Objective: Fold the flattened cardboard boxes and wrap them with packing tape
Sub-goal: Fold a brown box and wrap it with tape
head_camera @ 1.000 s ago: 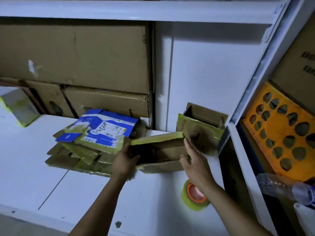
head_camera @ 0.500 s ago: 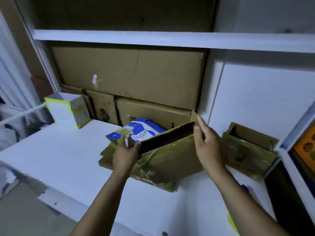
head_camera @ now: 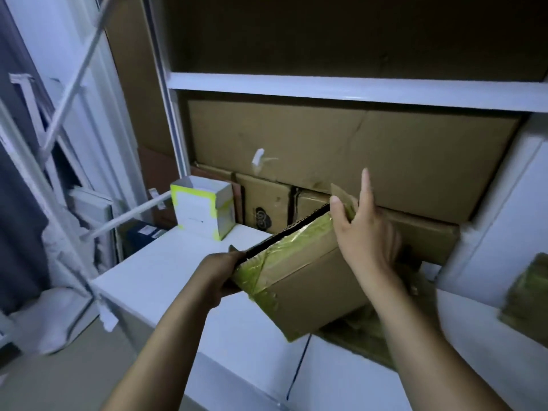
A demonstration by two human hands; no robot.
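while the left hand [head_camera: 221, 277] grips one end of the cardboard box [head_camera: 308, 277] and the right hand [head_camera: 367, 232] pinches its flap, it hangs tilted above the counter [head_camera: 166, 262], folded, partly taped, top unsealed.

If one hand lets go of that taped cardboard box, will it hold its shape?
Likely light: the cardboard box is held tilted by the left hand and right hand at its ends only. Its top shows an open slit, so it may skew if squeezed. The glossy green tape may feel slick.
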